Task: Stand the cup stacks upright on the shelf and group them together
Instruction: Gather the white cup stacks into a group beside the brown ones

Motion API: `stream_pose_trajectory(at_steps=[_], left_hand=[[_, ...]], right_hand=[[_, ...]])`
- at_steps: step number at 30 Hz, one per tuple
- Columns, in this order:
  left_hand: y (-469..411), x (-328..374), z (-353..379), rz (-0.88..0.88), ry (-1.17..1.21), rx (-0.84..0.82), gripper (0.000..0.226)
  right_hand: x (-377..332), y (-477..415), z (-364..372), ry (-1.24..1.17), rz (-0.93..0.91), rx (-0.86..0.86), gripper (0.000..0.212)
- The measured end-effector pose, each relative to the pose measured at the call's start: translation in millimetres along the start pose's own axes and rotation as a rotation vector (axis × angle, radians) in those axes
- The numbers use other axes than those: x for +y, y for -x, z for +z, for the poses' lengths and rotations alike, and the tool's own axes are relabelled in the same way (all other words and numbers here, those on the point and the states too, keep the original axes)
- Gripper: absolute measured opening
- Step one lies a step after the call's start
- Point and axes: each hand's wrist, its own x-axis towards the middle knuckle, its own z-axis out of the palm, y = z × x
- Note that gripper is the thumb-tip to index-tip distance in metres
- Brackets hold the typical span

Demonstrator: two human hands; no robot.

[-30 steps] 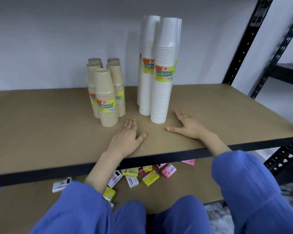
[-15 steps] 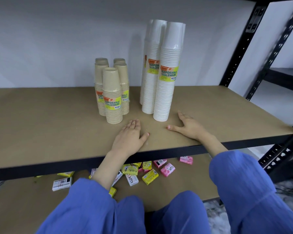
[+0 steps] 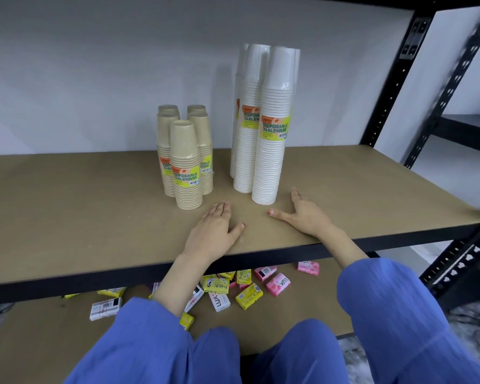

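On the shelf (image 3: 81, 217), brown stacks (image 3: 185, 162) stand upright in a cluster, white stacks (image 3: 269, 128) grouped just to their right. In front, the left hand (image 3: 214, 231) and right hand (image 3: 305, 214) lie flat, fingers spread, holding nothing.

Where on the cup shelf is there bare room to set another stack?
Shelf board is bare left of the brown cup stacks and right of the white cup stacks. The narrow gap between both groups is tight; left hand and right hand occupy the front.
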Motion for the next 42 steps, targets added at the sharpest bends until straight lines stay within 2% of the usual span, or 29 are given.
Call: stream_pose_trajectory(at_steps=[9, 15, 23, 30, 35, 40, 42], left_hand=[[22, -29, -10, -0.034, 0.191, 0.164, 0.059], [30, -44, -15, -0.081, 0.183, 0.193, 0.06], [27, -43, -16, -0.072, 0.144, 0.169, 0.063], [34, -55, -20, -0.106, 0.114, 0.234, 0.063], [39, -71, -25, -0.158, 0.122, 0.26, 0.061], [39, -87, -32, -0.203, 0.119, 0.261, 0.061], [38, -92, -35, -0.214, 0.126, 0.265, 0.062]], right_hand=[[-11, 13, 0, -0.007, -0.042, 0.022, 0.096], [-17, 3, 3, -0.081, 0.018, 0.079, 0.102], [-12, -7, 4, -0.079, 0.057, 0.037, 0.105], [-18, 2, 8, -0.012, 0.026, 0.006, 0.101], [-32, 27, 12, 0.001, -0.038, -0.002, 0.088], [-55, 46, 17, 0.082, -0.079, 0.009, 0.059], [-66, 47, 17, 0.065, -0.111, 0.046, 0.056]])
